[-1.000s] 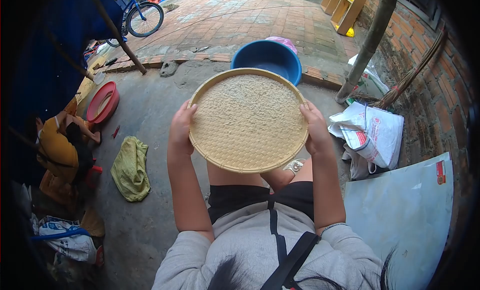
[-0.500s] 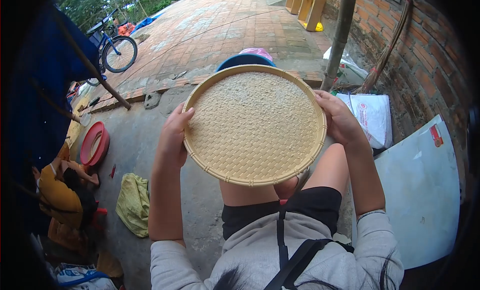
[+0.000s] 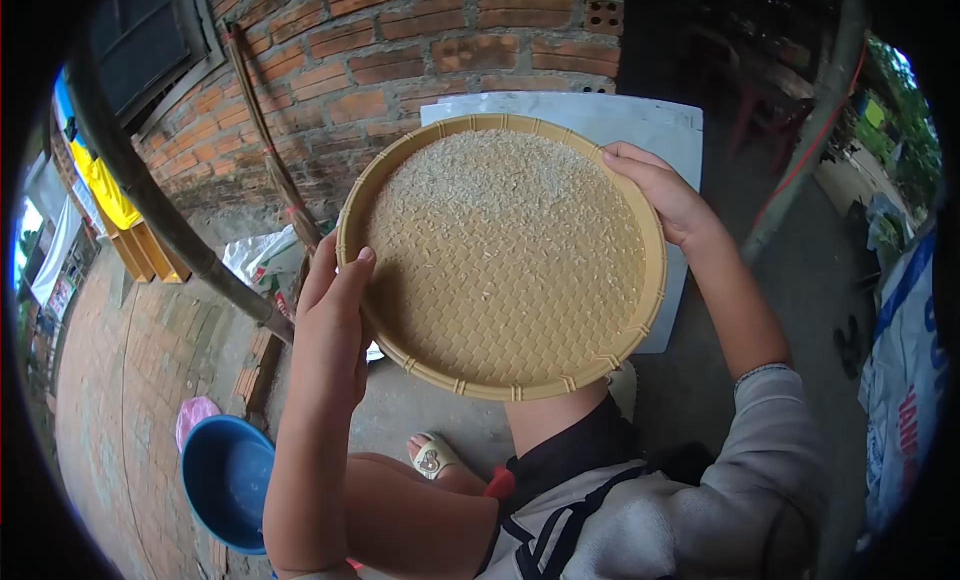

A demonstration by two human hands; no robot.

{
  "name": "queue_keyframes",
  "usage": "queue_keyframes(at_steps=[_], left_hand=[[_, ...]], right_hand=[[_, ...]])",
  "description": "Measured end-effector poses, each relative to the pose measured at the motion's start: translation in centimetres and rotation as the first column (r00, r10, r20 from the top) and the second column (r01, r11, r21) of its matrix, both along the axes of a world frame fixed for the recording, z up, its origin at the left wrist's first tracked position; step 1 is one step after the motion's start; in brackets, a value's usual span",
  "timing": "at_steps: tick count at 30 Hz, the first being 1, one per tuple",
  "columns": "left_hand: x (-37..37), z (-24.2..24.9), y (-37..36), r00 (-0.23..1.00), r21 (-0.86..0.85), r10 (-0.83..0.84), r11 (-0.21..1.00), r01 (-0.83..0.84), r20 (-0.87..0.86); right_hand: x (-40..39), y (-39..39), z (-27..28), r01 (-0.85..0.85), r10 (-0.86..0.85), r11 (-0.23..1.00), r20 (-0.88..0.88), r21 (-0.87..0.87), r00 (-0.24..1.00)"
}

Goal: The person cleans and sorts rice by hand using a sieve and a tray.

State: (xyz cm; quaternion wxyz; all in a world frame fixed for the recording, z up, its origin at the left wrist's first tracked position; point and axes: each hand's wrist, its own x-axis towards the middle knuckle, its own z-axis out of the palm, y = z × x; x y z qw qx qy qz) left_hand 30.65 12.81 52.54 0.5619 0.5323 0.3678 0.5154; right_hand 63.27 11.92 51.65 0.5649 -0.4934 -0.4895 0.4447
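Note:
A round woven winnowing tray (image 3: 480, 350) is held up above my lap by both hands. My left hand (image 3: 335, 320) grips its left rim, thumb on top and fingers around the outside. On the far right rim, my right hand (image 3: 660, 195) is closed, its thumb lying over the edge. Pale grains that look like rice (image 3: 490, 175) lie thickest along the far side of the tray. Toward me they thin out, and the bare weave shows. The tray hides part of my thighs.
A blue basin (image 3: 225, 480) stands at lower left beside a pink plastic bag (image 3: 196, 416). Bamboo poles rise at left (image 3: 190, 230) and right (image 3: 815, 145). A white board (image 3: 680, 310) leans near the brick wall (image 3: 400, 50). Printed sacks (image 3: 905, 380) are at far right.
My body and view have swung right, from the brick yard to the wall and white board. The tray has come along in both hands. The blue basin now appears at lower left.

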Motion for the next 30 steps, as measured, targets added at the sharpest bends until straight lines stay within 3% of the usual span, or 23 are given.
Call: queue_keyframes(at_steps=[3, 9, 13, 16, 22, 27, 30], left_hand=[[4.1, -0.7, 1.5, 0.976, -0.153, -0.216, 0.965, 0.213, 0.001], [7.9, -2.7, 4.8, 0.920, -0.142, -0.379, 0.910, 0.390, 0.101], [8.4, -2.5, 5.0, 0.914, -0.137, -0.384, 0.906, 0.400, 0.133], [7.0, -3.1, 6.2, 0.917, -0.053, -0.364, 0.925, 0.377, 0.160], [2.4, -2.2, 5.8, 0.974, -0.014, -0.088, 0.996, 0.092, 0.210], [-2.1, -1.2, 5.6, 0.957, -0.048, 0.164, 0.986, -0.158, 0.238], [-7.8, -1.4, 5.2, 0.946, 0.027, 0.296, 0.953, -0.302, 0.135]], right_hand=[[3.8, -3.7, -0.2, 0.154, -0.154, 0.988, -0.005, -0.015, 0.988], [4.8, -7.6, -1.0, 0.344, -0.350, 0.934, -0.057, -0.092, 0.935], [4.8, -7.6, -0.7, 0.381, -0.392, 0.917, -0.085, -0.121, 0.916], [3.5, -5.4, 0.8, 0.437, -0.429, 0.886, 0.087, -0.156, 0.899], [0.8, 5.5, 4.4, 0.139, -0.091, 0.944, 0.169, -0.301, 0.981], [-5.8, 14.6, 6.2, -0.048, 0.152, 0.954, 0.339, -0.297, 0.928], [-12.3, 18.7, 6.8, -0.234, 0.325, 0.920, 0.279, -0.313, 0.904]])
